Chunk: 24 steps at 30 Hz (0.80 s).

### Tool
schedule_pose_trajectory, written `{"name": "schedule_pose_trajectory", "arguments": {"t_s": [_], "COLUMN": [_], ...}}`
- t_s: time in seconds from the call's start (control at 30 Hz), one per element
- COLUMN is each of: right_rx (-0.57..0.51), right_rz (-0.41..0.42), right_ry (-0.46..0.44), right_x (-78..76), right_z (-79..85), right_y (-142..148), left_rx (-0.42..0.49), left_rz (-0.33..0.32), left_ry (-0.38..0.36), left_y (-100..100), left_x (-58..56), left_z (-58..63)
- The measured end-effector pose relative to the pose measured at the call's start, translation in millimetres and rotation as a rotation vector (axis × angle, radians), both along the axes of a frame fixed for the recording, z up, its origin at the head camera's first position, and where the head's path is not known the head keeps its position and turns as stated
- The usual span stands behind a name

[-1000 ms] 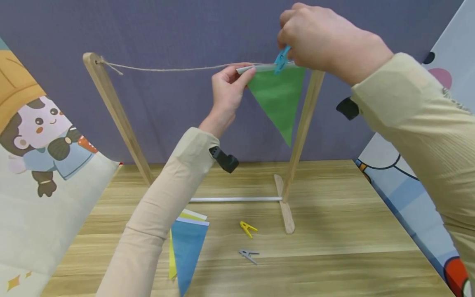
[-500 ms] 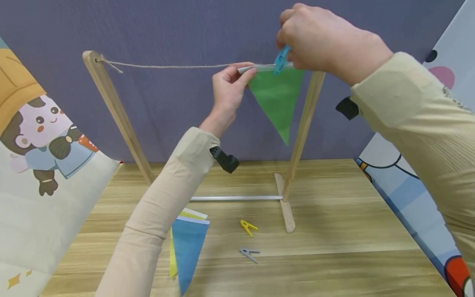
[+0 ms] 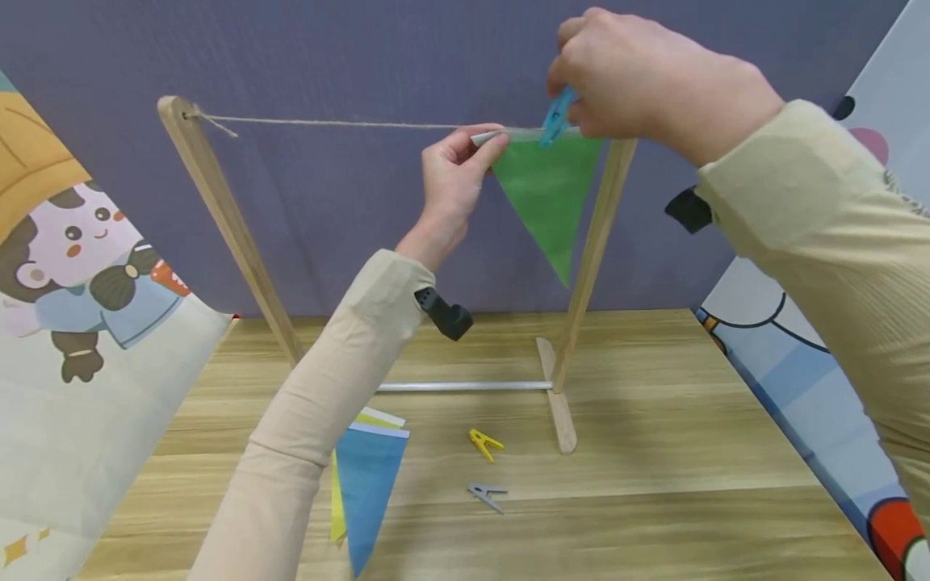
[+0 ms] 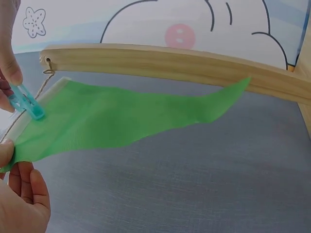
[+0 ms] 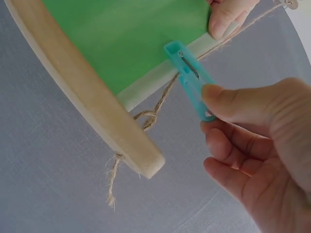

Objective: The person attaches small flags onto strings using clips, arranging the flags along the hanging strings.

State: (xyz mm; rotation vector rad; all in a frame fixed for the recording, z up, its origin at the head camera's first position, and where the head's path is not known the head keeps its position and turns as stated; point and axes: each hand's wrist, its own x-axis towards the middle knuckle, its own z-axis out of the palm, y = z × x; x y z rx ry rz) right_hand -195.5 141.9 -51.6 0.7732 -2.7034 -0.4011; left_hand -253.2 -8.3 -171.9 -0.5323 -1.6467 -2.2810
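Note:
A green triangular pennant (image 3: 552, 194) hangs point down at the right end of a thin string (image 3: 349, 123). My left hand (image 3: 454, 181) pinches the left end of its white top edge between thumb and fingers. In my right hand (image 3: 625, 81) a blue clothespin (image 3: 556, 117) is pinched by its handles. The right wrist view has the clothespin (image 5: 187, 73) lying across the pennant's white edge (image 5: 150, 82) and the string, close to the knot by the wooden post (image 5: 92, 92). The left wrist view has its tip over the pennant's edge too.
Two wooden posts, the left (image 3: 225, 226) and the right (image 3: 599, 250), carry the string, with a metal bar (image 3: 465, 386) low between them. On the table lie a yellow clothespin (image 3: 484, 444), a grey clothespin (image 3: 485, 496), a blue pennant (image 3: 370, 484) and a yellow pennant (image 3: 337, 508).
Both hands keep their holds on the pennant and the blue clothespin, shifting slightly right in the head view. The string has gone from sagging to nearly straight.

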Motion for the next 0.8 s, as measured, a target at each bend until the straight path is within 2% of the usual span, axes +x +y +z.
{"name": "schedule_pose_trajectory", "arguments": {"t_s": [0.2,0.53,0.8], "right_rx": [-0.047,-0.303,-0.329], "right_rz": [0.011,0.104,0.119], "right_ry": [-0.016,-0.003,-0.025], "right_x": [-0.4,-5.8,-9.3], "right_z": [-3.9,-14.0,-21.1], "right_y": [0,13,15], "left_rx": [0.006,0.004,-0.012], "left_rz": [0.0,-0.007,-0.015], "left_ry": [0.006,-0.012,-0.013], "left_y": [-1,-1,-1], "left_x": [-1.6,-2.4,-5.8], "left_z": [-5.1,-9.0,-16.1]}}
